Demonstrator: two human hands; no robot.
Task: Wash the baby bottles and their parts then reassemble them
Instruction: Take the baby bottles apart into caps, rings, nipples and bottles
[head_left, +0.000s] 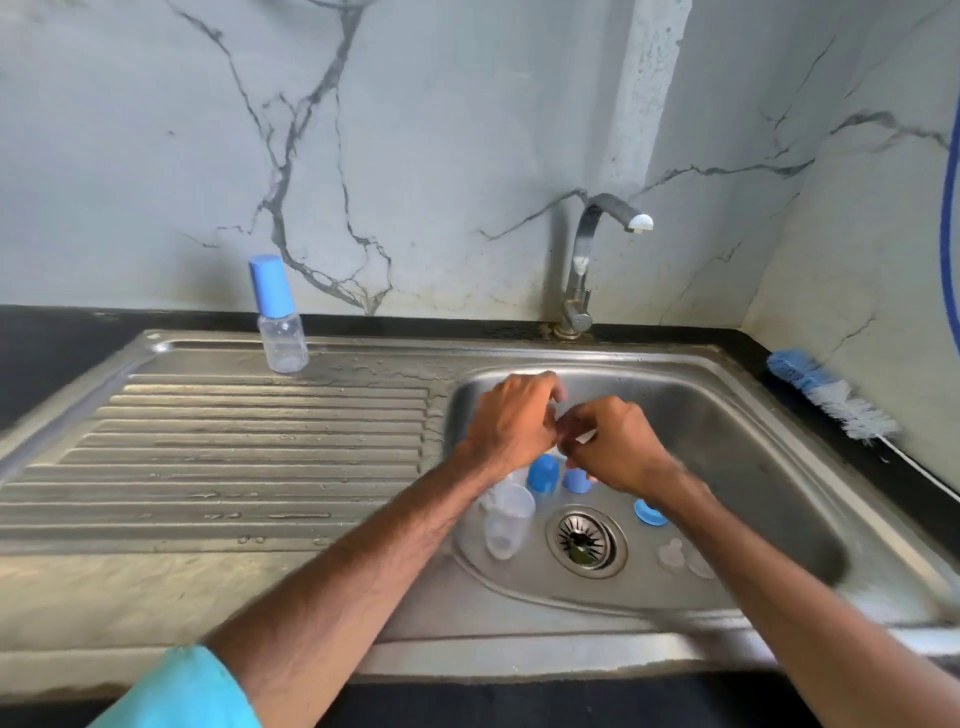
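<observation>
Wet steel sink (727, 415), 1 capped bottle (282, 332) on drainboard (234, 457), marble-veined wall (441, 156)

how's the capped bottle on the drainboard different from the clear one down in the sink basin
The clear plastic baby bottle with the blue cap stands upright on the steel drainboard; the clear uncapped bottle sits inside the sink basin beside the drain. The first is assembled and closed; the second has an open mouth. Both are clear plastic.
</observation>
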